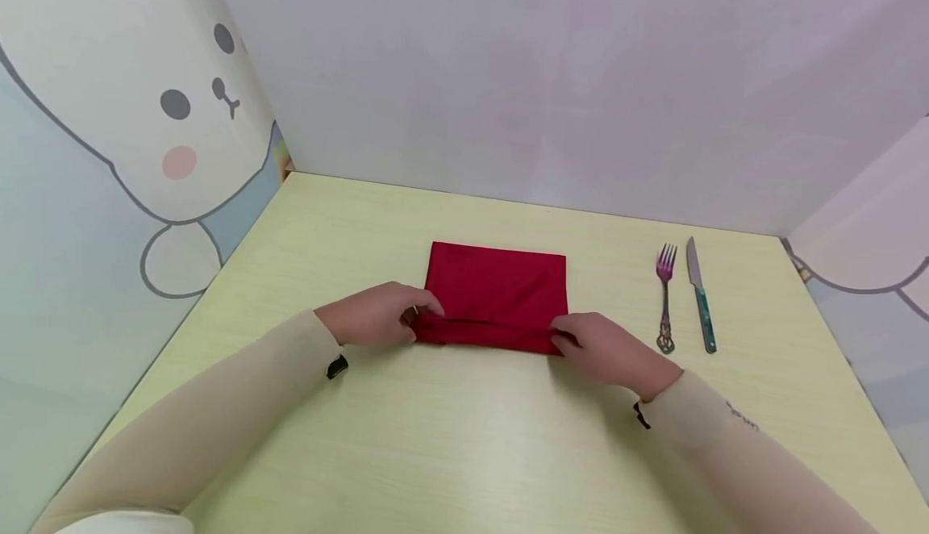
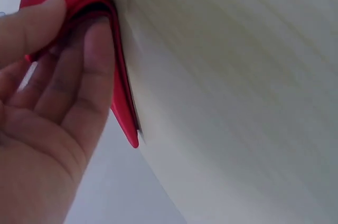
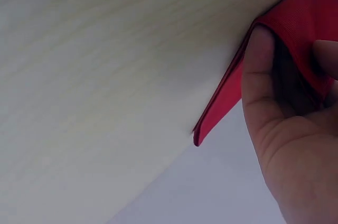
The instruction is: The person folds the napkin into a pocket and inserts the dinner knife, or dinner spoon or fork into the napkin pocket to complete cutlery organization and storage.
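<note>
- Mostly flat, the red cloth lies on the worktop.
- Left hand: fingers under its near-left fold, thumb above, pinching.
- Right hand: likewise pinching, near-right.

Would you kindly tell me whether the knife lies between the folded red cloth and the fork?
No, the fork lies between the folded red cloth and the teal-handled knife.

Cloth on table, fork to its right, knife rightmost
</note>
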`<state>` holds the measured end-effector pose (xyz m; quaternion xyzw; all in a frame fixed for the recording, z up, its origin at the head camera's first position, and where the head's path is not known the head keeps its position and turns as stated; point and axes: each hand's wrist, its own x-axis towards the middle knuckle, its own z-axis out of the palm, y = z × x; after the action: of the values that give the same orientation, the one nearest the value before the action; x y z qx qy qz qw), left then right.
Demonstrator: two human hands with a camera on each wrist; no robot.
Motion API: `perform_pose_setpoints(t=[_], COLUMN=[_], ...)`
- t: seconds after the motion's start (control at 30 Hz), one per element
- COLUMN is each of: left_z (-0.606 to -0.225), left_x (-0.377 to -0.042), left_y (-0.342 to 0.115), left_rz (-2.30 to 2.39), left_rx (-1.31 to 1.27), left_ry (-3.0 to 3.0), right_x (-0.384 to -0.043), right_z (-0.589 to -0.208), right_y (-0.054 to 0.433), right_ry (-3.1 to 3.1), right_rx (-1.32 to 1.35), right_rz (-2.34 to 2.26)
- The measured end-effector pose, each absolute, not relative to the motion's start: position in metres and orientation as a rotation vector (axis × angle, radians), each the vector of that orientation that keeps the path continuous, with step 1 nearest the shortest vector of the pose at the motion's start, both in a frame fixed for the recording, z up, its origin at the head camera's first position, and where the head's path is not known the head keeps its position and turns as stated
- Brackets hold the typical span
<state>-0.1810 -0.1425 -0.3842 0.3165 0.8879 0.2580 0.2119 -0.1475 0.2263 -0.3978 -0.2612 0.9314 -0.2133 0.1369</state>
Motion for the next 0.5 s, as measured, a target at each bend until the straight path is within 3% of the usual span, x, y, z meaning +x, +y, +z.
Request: perform_pose_setpoints(t=[0.27, 0.5], left_z=[-0.385, -0.388], left_x=[-0.187, -0.200], left_y=[-0.142, -0.146], left_rz=[0.711, 0.746], left_rx=[1.086, 0.998], left_ry=[2.470, 2.447], right_x=[-0.159, -0.165], right_z=[-0.401, -0.401], right_y=[0.232, 0.233], right_ry=[2.645, 2.602], right_rx=[-0.672, -0.645], right_rz=[-0.684, -0.700])
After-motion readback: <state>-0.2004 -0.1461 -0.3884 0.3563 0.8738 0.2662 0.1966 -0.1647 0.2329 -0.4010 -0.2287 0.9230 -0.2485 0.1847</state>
